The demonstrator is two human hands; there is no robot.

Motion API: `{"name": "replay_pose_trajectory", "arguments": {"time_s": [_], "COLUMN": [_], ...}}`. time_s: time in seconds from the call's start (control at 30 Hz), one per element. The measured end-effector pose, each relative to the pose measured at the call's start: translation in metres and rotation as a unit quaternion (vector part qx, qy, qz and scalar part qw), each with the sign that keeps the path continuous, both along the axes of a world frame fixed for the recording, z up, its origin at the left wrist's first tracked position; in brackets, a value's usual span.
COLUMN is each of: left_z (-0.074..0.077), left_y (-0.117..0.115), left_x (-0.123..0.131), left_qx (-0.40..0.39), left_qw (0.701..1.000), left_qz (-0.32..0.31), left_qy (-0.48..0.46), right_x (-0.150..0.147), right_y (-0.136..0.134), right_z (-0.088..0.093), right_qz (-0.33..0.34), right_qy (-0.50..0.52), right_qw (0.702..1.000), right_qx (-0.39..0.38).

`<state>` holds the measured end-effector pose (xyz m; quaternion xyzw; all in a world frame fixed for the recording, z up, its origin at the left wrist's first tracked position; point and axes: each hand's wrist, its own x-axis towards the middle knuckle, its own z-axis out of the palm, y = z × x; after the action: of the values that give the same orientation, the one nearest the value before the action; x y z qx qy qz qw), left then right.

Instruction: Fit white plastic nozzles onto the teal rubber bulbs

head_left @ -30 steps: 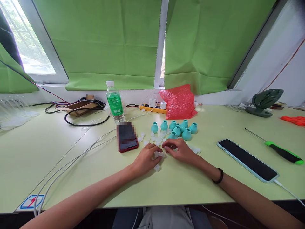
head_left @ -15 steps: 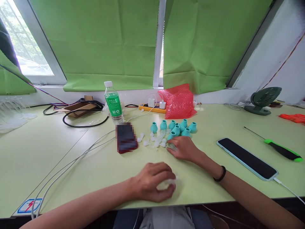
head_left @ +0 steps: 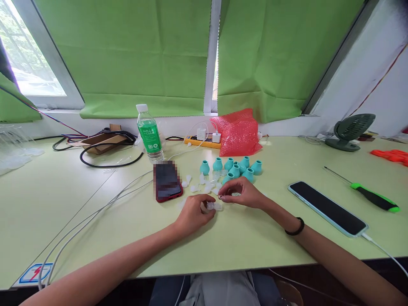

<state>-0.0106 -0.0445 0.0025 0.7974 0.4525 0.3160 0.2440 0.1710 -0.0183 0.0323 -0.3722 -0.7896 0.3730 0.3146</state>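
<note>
My left hand (head_left: pixel 192 213) is closed around a clear plastic tube-like piece (head_left: pixel 214 206), which pokes out to the right between thumb and fingers. Just to its right, my right hand (head_left: pixel 244 193) pinches something tiny and pale at its fingertips, too small to name. Beyond my hands lies a loose scatter of small translucent white plastic parts (head_left: pixel 208 187). Behind and right of these, several turquoise bulb-shaped pieces with open necks (head_left: pixel 235 171) stand or lean close together.
A phone in a red case (head_left: pixel 167 182) lies left of the parts, with a water bottle (head_left: pixel 150 136) behind it. To the right are a charging phone (head_left: pixel 328 208) and a screwdriver (head_left: pixel 374 197). A red bubble-wrap bag (head_left: pixel 237 134) and an orange power strip (head_left: pixel 191 140) sit at the back.
My left hand has moved forward with the clear piece, up beside the right hand. My right hand has shifted slightly, its fingertips now pinched on something tiny.
</note>
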Motion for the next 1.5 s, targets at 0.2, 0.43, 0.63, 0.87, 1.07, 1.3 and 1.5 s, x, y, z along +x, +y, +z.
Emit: {"name": "replay_pose_trajectory", "arguments": {"time_s": [0.2, 0.43, 0.63, 0.87, 1.07, 1.3, 1.5], "left_z": [0.001, 0.002, 0.002, 0.002, 0.002, 0.001, 0.003], "left_y": [-0.001, -0.001, -0.001, 0.001, 0.000, 0.001, 0.001], "left_x": [0.000, -0.001, -0.001, 0.000, 0.000, 0.000, -0.001], "left_qx": [0.031, 0.046, 0.039, 0.027, 0.010, -0.004, -0.006], "left_qw": [0.999, 0.997, 0.997, 0.998, 0.999, 1.000, 1.000], "left_qz": [-0.011, -0.026, -0.024, -0.020, -0.011, -0.009, -0.013], "left_qy": [0.029, 0.057, 0.054, 0.056, 0.048, 0.029, 0.021], "right_x": [0.000, 0.000, 0.003, 0.004, 0.004, 0.003, 0.000], "right_y": [0.000, -0.002, 0.000, 0.001, 0.001, -0.003, -0.008], "right_z": [-0.005, -0.006, -0.006, -0.009, -0.011, -0.014, -0.014], "right_qz": [0.030, 0.047, 0.074, 0.084, 0.092, 0.078, 0.073], "right_qy": [-0.035, -0.082, -0.102, -0.099, -0.112, -0.184, -0.276], "right_qw": [0.999, 0.992, 0.985, 0.982, 0.975, 0.935, 0.883], "right_qx": [0.016, 0.079, 0.114, 0.134, 0.166, 0.293, 0.372]}}
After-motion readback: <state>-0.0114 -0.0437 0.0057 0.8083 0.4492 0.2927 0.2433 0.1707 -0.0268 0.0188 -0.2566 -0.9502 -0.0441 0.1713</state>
